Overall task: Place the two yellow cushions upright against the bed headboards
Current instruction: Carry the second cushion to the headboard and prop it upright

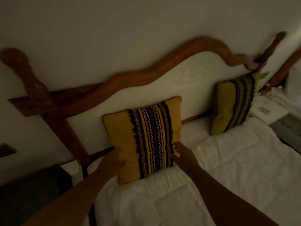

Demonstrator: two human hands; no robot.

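Note:
A yellow cushion with a dark patterned centre band stands upright on the white bed, its back against the padded headboard. My left hand grips its lower left edge and my right hand pinches its lower right edge. A second yellow cushion with the same band leans upright against the headboard further right, untouched.
The headboard has a curved wooden frame with twisted posts at left and right. White bedding covers the mattress. A dark bedside unit sits at lower left, and a white nightstand with small items at right.

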